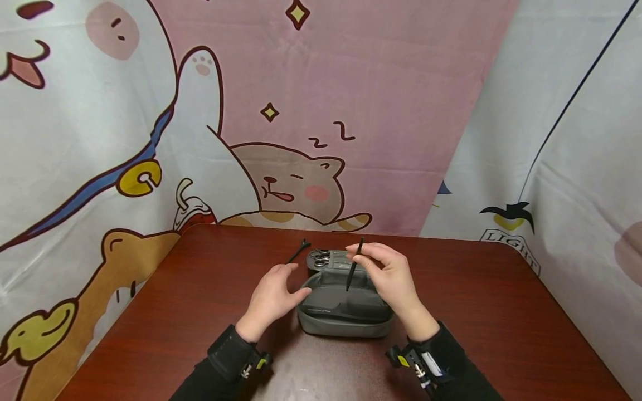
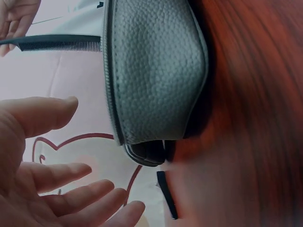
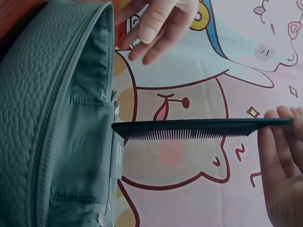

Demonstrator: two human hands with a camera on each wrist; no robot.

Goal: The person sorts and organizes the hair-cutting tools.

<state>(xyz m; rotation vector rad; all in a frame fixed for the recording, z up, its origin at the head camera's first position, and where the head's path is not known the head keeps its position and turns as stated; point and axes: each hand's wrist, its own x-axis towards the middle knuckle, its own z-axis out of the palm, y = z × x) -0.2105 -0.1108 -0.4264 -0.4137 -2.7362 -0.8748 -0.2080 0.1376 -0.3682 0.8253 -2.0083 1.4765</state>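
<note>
A grey-green zip pouch (image 1: 346, 328) with pebbled sides stands unzipped on the table, its lid folded back. My right hand (image 1: 396, 281) pinches a black fine-toothed comb (image 3: 184, 127) by its thin handle, above the pouch. The comb hangs toothed end down, its tip at the pouch opening. My left hand (image 1: 271, 295) is at the pouch's left side, thumb near the rim. In the left wrist view, its loosely spread fingers (image 2: 99, 203) hold nothing. A long dark shape (image 1: 346, 313) shows low inside the pouch, partly hidden by the front wall.
Scissors (image 1: 321, 259) sit in the folded-back lid behind the pouch. A slim black object (image 1: 300, 250) lies on the reddish-brown table (image 1: 200, 312), behind my left hand. A cartoon-printed cloth (image 1: 401, 111) hangs along the table's far edge.
</note>
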